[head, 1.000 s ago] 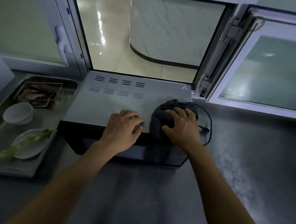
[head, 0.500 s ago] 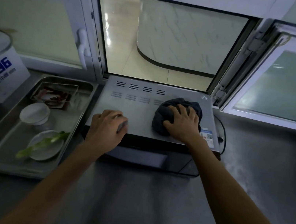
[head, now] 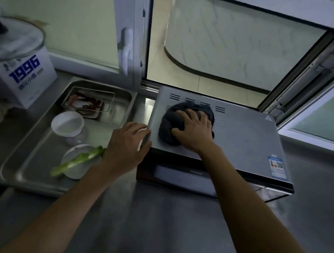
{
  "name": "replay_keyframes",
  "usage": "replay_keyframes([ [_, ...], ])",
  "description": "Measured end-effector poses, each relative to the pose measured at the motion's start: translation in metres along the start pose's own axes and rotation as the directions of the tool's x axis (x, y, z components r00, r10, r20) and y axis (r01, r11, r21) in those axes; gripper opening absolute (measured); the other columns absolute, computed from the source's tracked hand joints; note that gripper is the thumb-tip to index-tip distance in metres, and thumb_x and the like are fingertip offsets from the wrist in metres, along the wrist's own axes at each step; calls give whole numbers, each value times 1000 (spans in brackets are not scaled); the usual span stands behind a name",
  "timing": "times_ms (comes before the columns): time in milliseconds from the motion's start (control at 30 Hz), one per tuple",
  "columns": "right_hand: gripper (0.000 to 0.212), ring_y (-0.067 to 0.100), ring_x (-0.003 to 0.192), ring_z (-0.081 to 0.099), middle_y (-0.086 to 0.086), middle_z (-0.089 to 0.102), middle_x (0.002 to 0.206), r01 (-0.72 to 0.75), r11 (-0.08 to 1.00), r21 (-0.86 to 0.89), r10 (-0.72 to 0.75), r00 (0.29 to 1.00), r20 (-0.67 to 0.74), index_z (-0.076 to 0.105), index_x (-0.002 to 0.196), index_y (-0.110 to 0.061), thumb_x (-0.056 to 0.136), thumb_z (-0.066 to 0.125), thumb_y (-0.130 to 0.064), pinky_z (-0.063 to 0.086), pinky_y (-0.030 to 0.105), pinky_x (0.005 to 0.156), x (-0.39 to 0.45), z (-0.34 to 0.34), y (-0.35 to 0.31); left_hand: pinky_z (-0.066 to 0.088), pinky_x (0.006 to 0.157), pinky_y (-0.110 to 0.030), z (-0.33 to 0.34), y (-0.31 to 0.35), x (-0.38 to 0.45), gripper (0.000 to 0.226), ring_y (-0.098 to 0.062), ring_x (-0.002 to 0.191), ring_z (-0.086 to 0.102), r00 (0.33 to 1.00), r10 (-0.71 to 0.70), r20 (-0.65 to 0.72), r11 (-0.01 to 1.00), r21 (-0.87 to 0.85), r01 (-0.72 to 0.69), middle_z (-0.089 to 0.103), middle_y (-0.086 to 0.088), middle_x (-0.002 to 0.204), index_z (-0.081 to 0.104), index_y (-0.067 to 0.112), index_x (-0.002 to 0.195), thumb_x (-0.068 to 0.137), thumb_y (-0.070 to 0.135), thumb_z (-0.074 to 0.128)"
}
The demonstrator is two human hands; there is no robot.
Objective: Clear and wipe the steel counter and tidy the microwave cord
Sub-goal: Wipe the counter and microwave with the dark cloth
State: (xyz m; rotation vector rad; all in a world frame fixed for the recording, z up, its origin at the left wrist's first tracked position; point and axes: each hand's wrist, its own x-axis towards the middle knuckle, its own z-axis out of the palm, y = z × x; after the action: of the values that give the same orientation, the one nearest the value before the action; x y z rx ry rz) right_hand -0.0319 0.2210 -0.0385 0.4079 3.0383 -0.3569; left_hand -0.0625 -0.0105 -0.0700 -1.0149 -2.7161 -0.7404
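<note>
Microwave (head: 235, 141) sat at far centre of steel counter (head: 167, 234). Dark cloth (head: 171, 122) had travelled from the top's right side to its left: wiping of the top apparently under way. Right hand (head: 193, 130) gripped the cloth, fingers spread. Left hand (head: 127, 146) curled round the left edge, bracing. Cord not visible.

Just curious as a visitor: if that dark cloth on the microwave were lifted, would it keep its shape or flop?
Probably flop: the dark cloth lies bunched in soft folds under the right hand. It likely weighs little, and should slide easily on the microwave top, which looks smooth.
</note>
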Motion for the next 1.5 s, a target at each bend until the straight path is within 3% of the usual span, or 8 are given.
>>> replay_keyframes([
  [133, 69, 36, 147, 7, -1, 23, 160, 31, 1000, 2, -31, 999, -12, 24, 149, -42, 87, 49, -58, 10, 58, 119, 0, 10, -27, 44, 91, -41, -3, -13, -4, 41, -20, 119, 54, 1000, 25, -4, 998, -59, -25, 65, 0, 125, 67, 16, 120, 94, 40, 46],
  [367, 69, 32, 147, 11, -3, 28, 158, 92, 994, 61, -89, 994, -56, 31, 147, -41, 83, 50, -59, 13, 55, 119, -42, 16, -30, 50, 89, -45, -5, -20, -5, 33, -27, 114, 58, 996, 83, -28, 992, -90, -85, 67, -6, 122, 68, 10, 118, 88, 13, 54],
  [700, 73, 35, 142, 24, 0, 40, 151, -149, 988, 41, 154, 958, -241, 44, 143, -31, 76, 36, -59, 23, 53, 117, -138, 18, 52, 48, 91, -50, 10, 53, 3, 27, -26, 117, 55, 956, 290, 35, 957, -40, -289, 63, -2, 123, 70, 15, 115, 89, 19, 63],
  [833, 66, 39, 140, 27, 5, 43, 148, -255, 965, 66, 261, 898, -353, 47, 141, -27, 78, 45, -48, 26, 57, 114, -169, 26, 87, 45, 93, -49, 25, 103, 0, 28, -26, 121, 52, 925, 362, 113, 932, -42, -360, 60, -1, 128, 69, 18, 117, 90, 23, 62],
  [967, 52, 43, 135, 33, 12, 50, 138, -291, 940, 177, 340, 775, -532, 55, 134, -18, 84, 60, -29, 30, 58, 111, -187, 43, 109, 44, 95, -49, 40, 145, 0, 33, -24, 122, 50, 890, 412, 194, 909, -30, -415, 58, 0, 130, 66, 20, 122, 90, 28, 60],
  [1133, 51, 42, 143, 21, 16, 38, 148, -276, 870, 408, 484, 638, -599, 53, 136, -17, 85, 58, -14, 25, 58, 115, -197, 57, 121, 42, 100, -48, 55, 184, 0, 40, -23, 127, 46, 859, 424, 287, 892, 31, -451, 55, 1, 136, 61, 20, 131, 92, 30, 59],
  [1300, 66, 40, 148, 8, 15, 16, 161, -253, 702, 666, 678, 523, -516, 44, 144, -24, 84, 58, -3, 21, 59, 118, -204, 62, 139, 40, 104, -44, 61, 201, 5, 42, -18, 130, 41, 849, 414, 329, 889, 52, -454, 50, 5, 139, 55, 22, 137, 95, 31, 56],
  [1500, 73, 30, 152, -6, 5, -3, 167, -151, 561, 814, 733, 547, -404, 31, 153, -28, 90, 59, -5, 12, 46, 120, -209, 65, 145, 43, 100, -45, 71, 218, 7, 40, -19, 128, 43, 846, 414, 335, 883, 76, -463, 51, 4, 137, 57, 19, 133, 93, 23, 59],
])
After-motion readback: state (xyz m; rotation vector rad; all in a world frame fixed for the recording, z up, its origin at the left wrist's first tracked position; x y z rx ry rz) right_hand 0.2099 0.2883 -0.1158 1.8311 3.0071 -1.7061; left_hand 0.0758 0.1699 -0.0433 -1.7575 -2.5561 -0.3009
